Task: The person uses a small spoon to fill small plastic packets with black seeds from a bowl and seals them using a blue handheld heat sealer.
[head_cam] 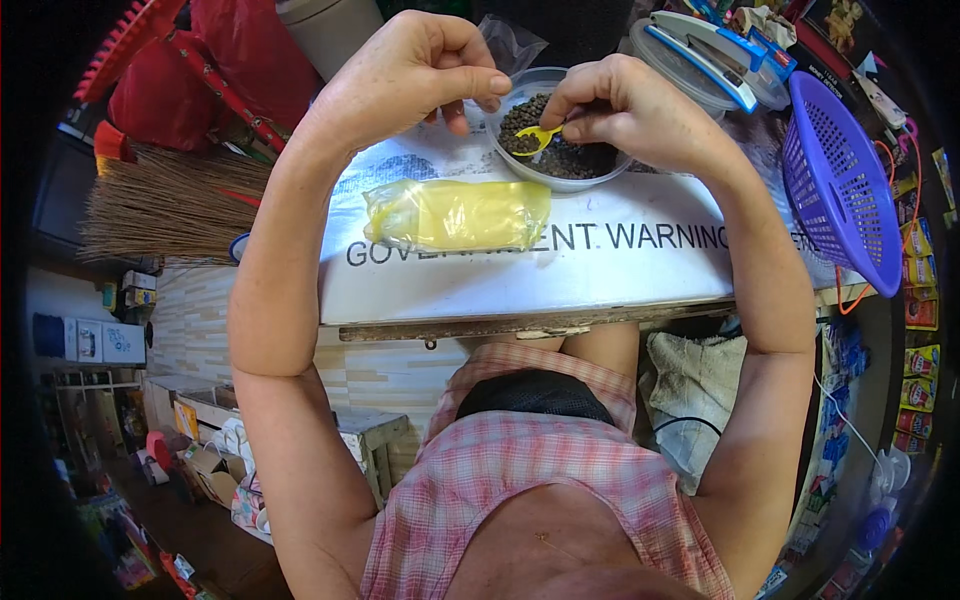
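A round clear plastic tub (559, 184) holds dark peppercorns (525, 116). My right hand (630, 105) pinches the handle of a small yellow plastic spoon (536, 141), whose bowl carries peppercorns inside the tub. Beside the tub's left rim is my left hand (431, 79), thumb and fingers bent; whether anything thin lies between its fingertips cannot be made out. Behind that hand a clear plastic bag (517, 43) sticks up. Nearer to me, a yellow pack in clear plastic wrap (472, 215) lies on the table.
The table has a white printed cover (525, 285). At its right leans a purple plastic basket (840, 187); a blue-and-white stapler (705, 60) rests on a lidded tub (675, 67). A stick broom (172, 202) and a red bag (247, 60) are at left.
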Demonstrator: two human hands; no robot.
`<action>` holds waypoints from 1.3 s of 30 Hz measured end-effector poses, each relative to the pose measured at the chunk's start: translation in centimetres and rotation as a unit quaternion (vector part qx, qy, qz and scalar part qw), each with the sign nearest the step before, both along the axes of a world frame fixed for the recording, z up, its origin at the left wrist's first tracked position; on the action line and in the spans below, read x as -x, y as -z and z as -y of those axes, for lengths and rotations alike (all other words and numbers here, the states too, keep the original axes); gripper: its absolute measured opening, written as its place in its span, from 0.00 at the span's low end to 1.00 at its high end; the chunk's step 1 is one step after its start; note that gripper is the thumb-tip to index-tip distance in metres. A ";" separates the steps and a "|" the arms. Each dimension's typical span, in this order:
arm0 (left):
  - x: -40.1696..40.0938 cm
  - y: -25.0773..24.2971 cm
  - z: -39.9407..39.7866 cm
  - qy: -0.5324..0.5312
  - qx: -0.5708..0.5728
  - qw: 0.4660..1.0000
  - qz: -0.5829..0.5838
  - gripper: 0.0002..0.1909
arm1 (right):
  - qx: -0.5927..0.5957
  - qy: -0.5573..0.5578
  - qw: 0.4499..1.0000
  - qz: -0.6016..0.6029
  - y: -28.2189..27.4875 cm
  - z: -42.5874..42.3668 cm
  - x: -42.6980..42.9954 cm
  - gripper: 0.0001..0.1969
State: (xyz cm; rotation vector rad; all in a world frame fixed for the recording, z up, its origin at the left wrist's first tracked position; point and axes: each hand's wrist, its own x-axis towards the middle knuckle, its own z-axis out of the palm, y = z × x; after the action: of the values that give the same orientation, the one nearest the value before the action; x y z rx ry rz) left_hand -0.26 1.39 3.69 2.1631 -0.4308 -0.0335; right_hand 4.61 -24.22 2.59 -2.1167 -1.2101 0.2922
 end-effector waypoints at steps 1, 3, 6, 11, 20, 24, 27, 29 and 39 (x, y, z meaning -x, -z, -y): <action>0.0 0.0 0.0 0.000 0.000 1.000 -0.001 0.09 | 0.002 0.000 1.000 0.002 -0.1 0.1 -0.1 0.09; 0.0 -0.1 -0.1 -0.001 -0.001 1.000 -0.003 0.09 | 0.005 -0.001 1.000 0.005 -0.2 0.2 -0.1 0.09; 0.0 -0.1 -0.1 -0.001 -0.008 1.000 0.002 0.09 | 0.004 0.002 1.000 0.000 -0.4 0.3 -0.2 0.09; 0.1 0.0 0.1 -0.008 -0.019 1.000 0.008 0.10 | -0.003 -0.009 0.999 0.048 -0.1 0.4 -0.4 0.09; 0.3 -0.7 0.6 0.011 -0.030 0.999 0.002 0.10 | 0.001 0.011 0.999 0.037 -0.4 0.4 -0.1 0.09; 0.3 -0.7 0.6 0.013 -0.027 1.000 0.001 0.09 | -0.008 0.009 0.999 0.042 -0.3 0.6 -0.3 0.10; 0.6 -0.9 0.9 0.008 -0.031 0.999 0.005 0.09 | -0.043 -0.006 0.999 0.023 -1.4 1.1 -0.3 0.10; 0.7 -1.0 1.1 0.004 -0.037 0.999 0.011 0.09 | -0.036 -0.009 0.999 -0.037 -2.2 1.9 -0.6 0.08; 1.1 -0.7 2.2 0.001 -0.011 1.000 -0.017 0.09 | -0.095 0.081 0.989 -0.074 -6.0 3.8 0.9 0.08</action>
State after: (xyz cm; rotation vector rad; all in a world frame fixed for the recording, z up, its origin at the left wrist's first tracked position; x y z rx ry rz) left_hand -1.36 -0.79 4.41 2.1808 -0.4153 -0.0761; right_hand 3.71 -28.00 8.59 -1.9756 -0.9353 0.2460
